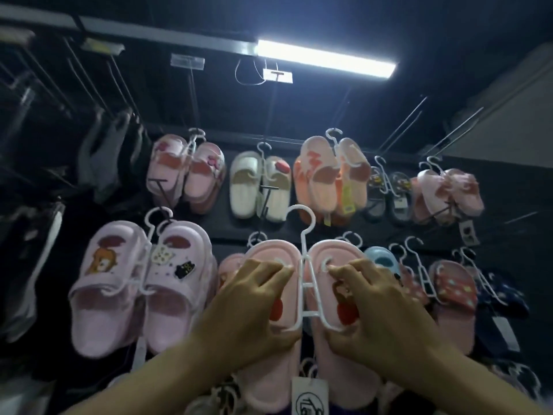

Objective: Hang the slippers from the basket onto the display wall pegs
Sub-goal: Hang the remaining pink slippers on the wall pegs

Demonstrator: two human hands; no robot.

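I hold a pair of pink slippers (324, 363) on a white plastic hanger (305, 283) up in front of the dark display wall. My left hand (248, 307) grips the left slipper, with fingertips at the hanger's left loop. My right hand (380, 310) grips the right slipper the same way. The hanger's hook (302, 217) points up, free of any peg. A white tag (309, 395) dangles below the pair. The basket is out of view.
Several slipper pairs hang on pegs: lilac pair (140, 280) at left, white pair (260, 187), orange-pink pair (332, 178), dotted red pair (454, 295) at right. Bare metal pegs (413, 121) jut out at upper right. A light strip (326, 58) glows overhead. Dark garments (39, 235) hang left.
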